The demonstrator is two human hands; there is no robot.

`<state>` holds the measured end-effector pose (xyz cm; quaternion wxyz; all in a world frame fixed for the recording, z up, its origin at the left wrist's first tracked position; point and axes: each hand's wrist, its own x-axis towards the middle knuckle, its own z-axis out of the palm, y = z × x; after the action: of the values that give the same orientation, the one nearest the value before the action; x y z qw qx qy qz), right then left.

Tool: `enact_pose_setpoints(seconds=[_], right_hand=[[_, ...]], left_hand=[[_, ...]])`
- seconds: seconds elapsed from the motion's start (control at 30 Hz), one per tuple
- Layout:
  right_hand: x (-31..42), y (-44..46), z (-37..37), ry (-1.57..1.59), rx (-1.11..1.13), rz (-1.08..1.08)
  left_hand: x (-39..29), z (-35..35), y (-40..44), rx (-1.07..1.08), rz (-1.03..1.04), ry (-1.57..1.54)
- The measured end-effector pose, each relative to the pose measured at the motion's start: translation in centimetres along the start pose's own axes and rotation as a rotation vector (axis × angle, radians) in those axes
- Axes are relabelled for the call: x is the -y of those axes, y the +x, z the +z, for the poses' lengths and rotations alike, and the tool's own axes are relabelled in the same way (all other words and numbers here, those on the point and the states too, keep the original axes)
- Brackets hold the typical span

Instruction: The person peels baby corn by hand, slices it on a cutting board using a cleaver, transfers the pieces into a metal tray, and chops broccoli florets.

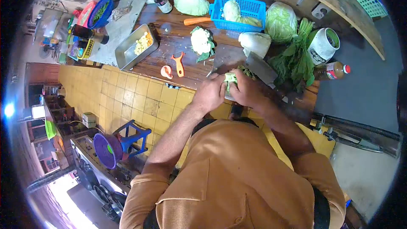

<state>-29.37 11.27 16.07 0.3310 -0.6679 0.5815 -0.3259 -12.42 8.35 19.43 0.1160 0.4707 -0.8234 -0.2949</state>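
Observation:
My left hand (209,92) and my right hand (248,90) meet at the table's near edge. Both are closed around a pale green vegetable piece (230,79), perhaps a stalk; the fingers hide much of it. Beneath and behind them lies a cutting board (223,57). A wide-bladed cleaver (260,68) rests just beyond my right hand, with a dark green vegetable bit (247,72) beside its blade. A cauliflower (201,42) with leaves sits farther back. To the left are an orange peeler (178,64) and a small orange-and-white piece (166,72).
A metal tray (136,47) holds diced pieces on the left. Along the back stand a cabbage (190,2), a carrot (196,21), a blue basket (217,6) and another cabbage (281,20). Leafy greens (292,61), a white tub (321,51) and a bottle (335,71) occupy the right.

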Motion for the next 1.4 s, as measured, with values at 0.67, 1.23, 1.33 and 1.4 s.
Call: enact_pose_setpoints(seconds=[0.67, 1.23, 1.33, 1.4], right_hand=[[-8.6, -3.2, -2.8, 1.255, 0.191, 0.659], [-4.0, -3.4, -2.2, 0.568, -0.119, 0.314], [-3.2, -2.4, -2.5, 0.350, -0.075, 0.219], [-2.2, -2.3, -2.8, 0.310, -0.049, 0.240]], left_hand=[[9.5, 8.9, 3.8, 0.122, -0.692, -1.339], [0.8, 6.3, 0.7, 0.125, -0.172, -1.086], [-0.3, 4.7, 0.2, 0.101, -0.088, -1.142], [-0.5, 3.8, -0.4, 0.118, -0.033, -1.136]])
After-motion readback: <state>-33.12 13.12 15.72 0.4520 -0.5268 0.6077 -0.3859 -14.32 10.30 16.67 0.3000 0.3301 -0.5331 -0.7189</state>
